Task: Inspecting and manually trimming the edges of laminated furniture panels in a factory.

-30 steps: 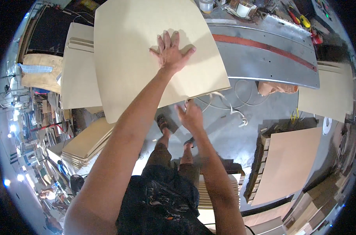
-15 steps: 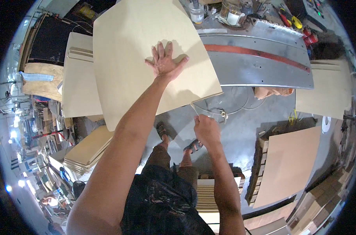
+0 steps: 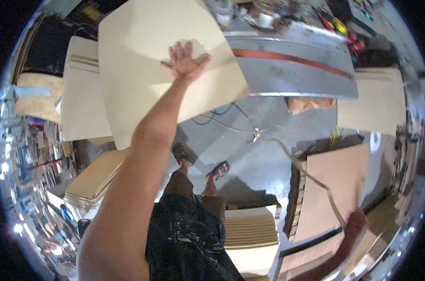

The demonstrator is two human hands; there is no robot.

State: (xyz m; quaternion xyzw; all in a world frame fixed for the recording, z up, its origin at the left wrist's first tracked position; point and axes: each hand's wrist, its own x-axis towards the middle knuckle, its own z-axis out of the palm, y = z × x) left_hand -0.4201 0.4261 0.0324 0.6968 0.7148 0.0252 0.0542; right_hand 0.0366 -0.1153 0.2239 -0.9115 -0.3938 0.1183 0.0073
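Below me, my sandals (image 3: 199,161) stand on the grey floor (image 3: 250,159), where a cable (image 3: 221,112) snakes about. A metal bench (image 3: 292,70) with a red stripe carries jars (image 3: 264,16). Board stacks sit left (image 3: 93,180), below (image 3: 252,229) and right (image 3: 331,187); another panel (image 3: 371,100) lies far right.

1. Bright, even light fills my workshop; the pale board (image 3: 147,70) glows softly.
2. My left hand (image 3: 185,62) casts a faint shadow on it.
3. Glare streaks the metal table (image 3: 296,70).
4. My right hand (image 3: 355,225) is motion-blurred.
5. Edges bend and smear toward the dark rim.
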